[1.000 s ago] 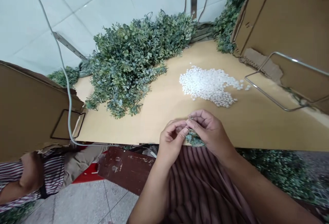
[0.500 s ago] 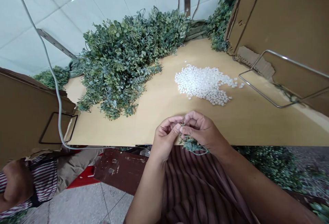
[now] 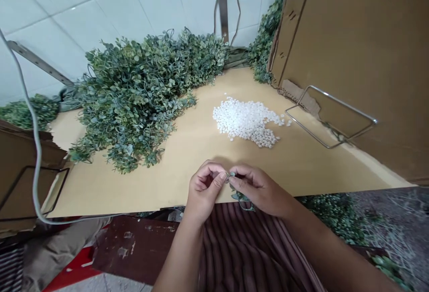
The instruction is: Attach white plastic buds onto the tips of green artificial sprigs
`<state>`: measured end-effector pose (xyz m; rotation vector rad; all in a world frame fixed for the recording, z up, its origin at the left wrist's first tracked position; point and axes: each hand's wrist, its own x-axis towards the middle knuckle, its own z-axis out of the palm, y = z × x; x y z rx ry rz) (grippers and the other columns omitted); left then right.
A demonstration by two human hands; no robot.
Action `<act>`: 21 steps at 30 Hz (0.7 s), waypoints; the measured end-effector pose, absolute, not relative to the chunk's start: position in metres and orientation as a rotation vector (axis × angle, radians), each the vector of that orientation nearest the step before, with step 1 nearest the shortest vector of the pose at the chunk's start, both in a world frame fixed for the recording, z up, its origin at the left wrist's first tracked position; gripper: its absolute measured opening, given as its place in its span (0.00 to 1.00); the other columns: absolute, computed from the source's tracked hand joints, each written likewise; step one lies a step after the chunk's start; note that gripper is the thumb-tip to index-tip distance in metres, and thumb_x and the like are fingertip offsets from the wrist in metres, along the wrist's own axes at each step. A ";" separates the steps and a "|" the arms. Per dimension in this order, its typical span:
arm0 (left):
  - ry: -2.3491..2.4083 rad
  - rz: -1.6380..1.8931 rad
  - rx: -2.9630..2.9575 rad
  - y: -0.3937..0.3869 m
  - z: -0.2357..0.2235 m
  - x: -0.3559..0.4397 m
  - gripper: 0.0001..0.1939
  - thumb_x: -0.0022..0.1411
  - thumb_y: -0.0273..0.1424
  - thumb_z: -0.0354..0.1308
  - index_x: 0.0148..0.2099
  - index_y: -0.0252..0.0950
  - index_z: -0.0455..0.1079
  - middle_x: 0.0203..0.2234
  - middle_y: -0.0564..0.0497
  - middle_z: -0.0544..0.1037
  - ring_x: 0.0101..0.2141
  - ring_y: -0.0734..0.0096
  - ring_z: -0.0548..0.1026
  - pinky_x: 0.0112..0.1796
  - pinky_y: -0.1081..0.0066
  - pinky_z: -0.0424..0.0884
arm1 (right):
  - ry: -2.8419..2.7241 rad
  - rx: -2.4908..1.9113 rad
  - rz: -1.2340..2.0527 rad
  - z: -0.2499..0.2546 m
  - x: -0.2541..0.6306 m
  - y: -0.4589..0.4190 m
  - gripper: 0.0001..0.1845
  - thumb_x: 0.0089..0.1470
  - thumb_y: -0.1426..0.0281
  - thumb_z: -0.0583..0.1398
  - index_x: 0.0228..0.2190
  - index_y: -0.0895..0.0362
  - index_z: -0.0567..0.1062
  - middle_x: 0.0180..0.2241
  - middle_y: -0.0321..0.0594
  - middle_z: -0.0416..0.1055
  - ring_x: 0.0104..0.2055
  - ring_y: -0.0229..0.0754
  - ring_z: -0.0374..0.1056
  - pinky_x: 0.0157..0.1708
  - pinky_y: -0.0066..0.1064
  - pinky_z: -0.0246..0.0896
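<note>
My left hand (image 3: 208, 189) and my right hand (image 3: 256, 189) meet near the front edge of the table, fingertips almost touching. Both pinch a small sprig of artificial greenery (image 3: 241, 199), whose leaves and a looped stem hang below my right fingers. Whether a small white piece is also between the fingertips is too small to tell. Just beyond my hands lies a heap of small white plastic pieces (image 3: 243, 120). A large pile of artificial leaf sprigs (image 3: 134, 91) spreads over the table (image 3: 187, 162) to the left and back.
A cardboard box (image 3: 351, 60) with a metal wire frame (image 3: 330, 118) stands at the right, another box (image 3: 20, 162) at the left. A grey cable (image 3: 36, 162) hangs down the left side. More greenery (image 3: 335, 216) lies below the table. Another person's leg (image 3: 53, 247) shows lower left.
The view has shifted, so the table things sit lower and further left. My fingertips have drawn slightly apart around the sprig, which hangs more under my right hand.
</note>
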<state>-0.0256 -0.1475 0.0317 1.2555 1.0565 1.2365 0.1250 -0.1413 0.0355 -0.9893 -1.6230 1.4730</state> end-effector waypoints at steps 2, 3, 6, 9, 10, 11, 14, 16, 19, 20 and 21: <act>1.071 1.219 1.261 -0.144 0.032 -0.022 0.07 0.55 0.33 0.60 0.28 0.35 0.69 0.24 0.54 0.67 0.27 0.76 0.65 0.32 0.75 0.63 | -1.668 -1.061 1.299 0.035 0.127 -0.142 0.13 0.55 0.65 0.50 0.22 0.57 0.63 0.22 0.33 0.56 0.26 0.35 0.55 0.25 0.26 0.52; 1.085 1.202 1.263 -0.141 0.031 -0.020 0.08 0.55 0.33 0.59 0.28 0.35 0.69 0.24 0.54 0.67 0.27 0.75 0.65 0.31 0.75 0.63 | -1.679 -1.083 1.228 0.034 0.128 -0.142 0.13 0.55 0.65 0.50 0.21 0.57 0.63 0.22 0.33 0.56 0.26 0.35 0.55 0.25 0.27 0.52; 1.217 1.113 1.354 -0.121 0.027 -0.013 0.07 0.55 0.34 0.58 0.30 0.35 0.69 0.24 0.52 0.70 0.27 0.73 0.68 0.31 0.73 0.66 | -1.641 -1.144 1.111 0.030 0.135 -0.143 0.12 0.54 0.66 0.50 0.22 0.57 0.64 0.21 0.33 0.55 0.24 0.35 0.54 0.24 0.27 0.51; 1.461 0.950 1.738 -0.093 0.025 -0.003 0.08 0.56 0.30 0.57 0.38 0.35 0.72 0.33 0.47 0.74 0.32 0.69 0.71 0.36 0.69 0.67 | -1.556 -1.222 1.083 0.027 0.145 -0.143 0.12 0.55 0.65 0.50 0.22 0.57 0.63 0.19 0.31 0.52 0.22 0.34 0.52 0.22 0.26 0.49; 1.556 0.863 1.884 -0.084 0.025 0.001 0.10 0.56 0.28 0.56 0.41 0.36 0.72 0.36 0.46 0.74 0.34 0.67 0.72 0.38 0.67 0.67 | -1.531 -1.242 1.079 0.026 0.148 -0.143 0.13 0.55 0.65 0.51 0.21 0.56 0.62 0.18 0.30 0.51 0.22 0.34 0.51 0.22 0.26 0.48; 1.647 0.764 2.002 -0.076 0.026 0.005 0.10 0.56 0.27 0.56 0.42 0.36 0.73 0.37 0.45 0.74 0.35 0.65 0.72 0.40 0.66 0.67 | -1.505 -1.258 1.077 0.025 0.150 -0.144 0.13 0.55 0.65 0.51 0.21 0.56 0.62 0.18 0.30 0.50 0.21 0.33 0.50 0.21 0.26 0.48; 1.792 0.587 2.170 -0.059 0.028 0.015 0.09 0.57 0.24 0.53 0.37 0.36 0.74 0.35 0.44 0.75 0.36 0.61 0.73 0.42 0.61 0.65 | -1.417 -1.291 1.102 0.022 0.156 -0.145 0.15 0.54 0.63 0.52 0.20 0.56 0.61 0.17 0.29 0.49 0.20 0.33 0.48 0.20 0.25 0.46; 1.788 0.595 2.181 -0.054 0.028 0.017 0.09 0.57 0.23 0.52 0.34 0.36 0.74 0.32 0.44 0.75 0.35 0.60 0.74 0.41 0.61 0.65 | -1.364 -1.290 1.143 0.020 0.157 -0.145 0.16 0.54 0.61 0.53 0.19 0.56 0.60 0.17 0.29 0.49 0.20 0.32 0.47 0.19 0.25 0.45; 1.753 0.646 2.162 -0.055 0.025 0.013 0.07 0.56 0.23 0.53 0.32 0.36 0.72 0.32 0.44 0.77 0.34 0.62 0.74 0.38 0.64 0.66 | -1.317 -1.265 1.186 0.019 0.158 -0.144 0.18 0.53 0.59 0.53 0.19 0.55 0.59 0.17 0.29 0.48 0.19 0.32 0.47 0.19 0.25 0.44; 1.738 0.690 2.118 -0.058 0.024 0.010 0.06 0.56 0.24 0.53 0.32 0.36 0.72 0.31 0.45 0.77 0.32 0.64 0.74 0.36 0.65 0.66 | -1.310 -1.254 1.192 0.019 0.157 -0.143 0.18 0.53 0.59 0.54 0.18 0.55 0.58 0.17 0.29 0.48 0.19 0.32 0.46 0.18 0.25 0.44; 1.708 0.759 2.036 -0.062 0.023 0.008 0.05 0.55 0.25 0.54 0.32 0.36 0.71 0.30 0.47 0.77 0.30 0.66 0.73 0.35 0.67 0.66 | -1.301 -1.243 1.195 0.019 0.156 -0.142 0.18 0.53 0.59 0.54 0.18 0.55 0.59 0.17 0.29 0.48 0.19 0.32 0.46 0.18 0.25 0.44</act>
